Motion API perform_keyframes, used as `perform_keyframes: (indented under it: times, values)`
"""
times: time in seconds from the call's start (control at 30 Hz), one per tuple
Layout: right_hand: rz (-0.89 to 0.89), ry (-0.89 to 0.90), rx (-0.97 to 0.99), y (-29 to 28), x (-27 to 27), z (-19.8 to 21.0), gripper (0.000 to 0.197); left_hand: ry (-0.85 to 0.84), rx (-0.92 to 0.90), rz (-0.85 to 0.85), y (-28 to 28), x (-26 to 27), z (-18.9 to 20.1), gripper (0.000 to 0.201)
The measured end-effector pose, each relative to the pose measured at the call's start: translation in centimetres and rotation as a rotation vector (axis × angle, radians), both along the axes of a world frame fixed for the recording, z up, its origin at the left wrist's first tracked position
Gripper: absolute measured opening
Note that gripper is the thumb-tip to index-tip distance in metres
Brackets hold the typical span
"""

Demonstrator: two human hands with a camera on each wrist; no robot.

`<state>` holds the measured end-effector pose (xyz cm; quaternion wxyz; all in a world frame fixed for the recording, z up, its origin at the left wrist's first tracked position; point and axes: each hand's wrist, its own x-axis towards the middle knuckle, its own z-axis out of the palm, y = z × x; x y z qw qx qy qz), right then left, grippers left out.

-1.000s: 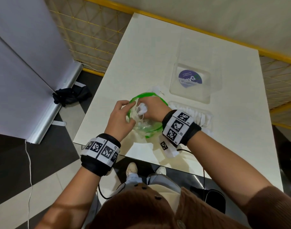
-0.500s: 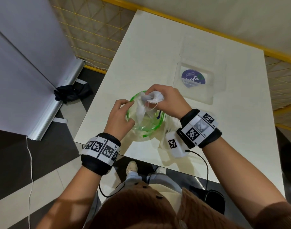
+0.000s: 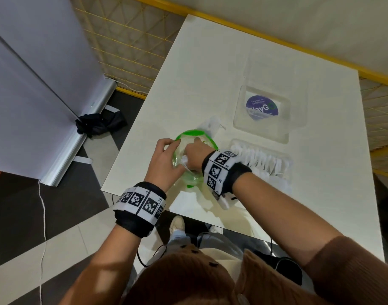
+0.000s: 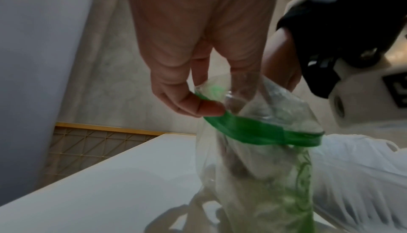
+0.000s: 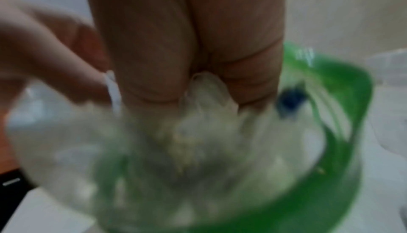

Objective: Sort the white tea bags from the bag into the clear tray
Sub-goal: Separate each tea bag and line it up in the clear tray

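A clear plastic bag with a green rim [image 3: 196, 137] stands near the table's front left edge. My left hand [image 3: 166, 159] pinches that rim [image 4: 264, 134] between thumb and fingers [image 4: 198, 104] and holds the mouth wide. My right hand [image 3: 197, 155] reaches down inside the bag; its fingers [image 5: 154, 54] point downwards and their tips are lost in blur among the white contents. To the right lies the clear tray [image 3: 285, 156], which holds a row of several white tea bags [image 3: 261, 160]. One loose white tea bag [image 3: 210, 126] lies just behind the bag.
A second clear container with a purple round sticker [image 3: 262, 107] sits behind the tray. The white table [image 3: 210, 62] ends close to my wrists. On the left stand a grey panel and a yellow mesh fence, with a dark cloth [image 3: 100, 125] on the floor.
Half a second ago my right hand held a white tea bag above the bag's mouth. Now it is down inside the bag again. My left hand has kept its pinch on the rim.
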<state>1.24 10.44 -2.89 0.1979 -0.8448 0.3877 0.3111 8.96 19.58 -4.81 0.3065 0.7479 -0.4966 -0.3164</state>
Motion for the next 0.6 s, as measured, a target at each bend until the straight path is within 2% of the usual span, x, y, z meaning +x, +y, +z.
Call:
perform_keyframes:
  times: [0.07, 0.17, 0.3, 0.37, 0.5, 0.6]
  values:
    - [0.036, 0.117, 0.000, -0.5, 0.2, -3.2, 0.035, 0.000, 0.000, -0.001, 0.1, -0.1, -0.1, 0.060]
    - [0.094, 0.235, -0.069, -0.5, 0.5, -5.1, 0.042, 0.003, -0.025, 0.001, 0.3, -0.4, -0.1, 0.059]
    - [0.039, 0.040, -0.042, -0.3, 0.8, -3.5, 0.029, -0.006, -0.048, 0.042, 0.3, 0.0, -0.2, 0.059]
    - [-0.073, -0.065, -0.006, -0.4, 1.0, -3.1, 0.014, -0.019, -0.038, 0.050, 0.1, 0.4, -0.3, 0.058]
    - [-0.083, -0.203, 0.019, -0.3, 0.6, 0.4, 0.035, -0.041, 0.032, 0.046, 0.0, 1.0, -0.5, 0.059]
    - [-0.167, -0.361, 0.052, -1.0, -1.2, 3.7, 0.022, -0.031, 0.067, 0.034, 0.1, 1.2, -0.6, 0.061]
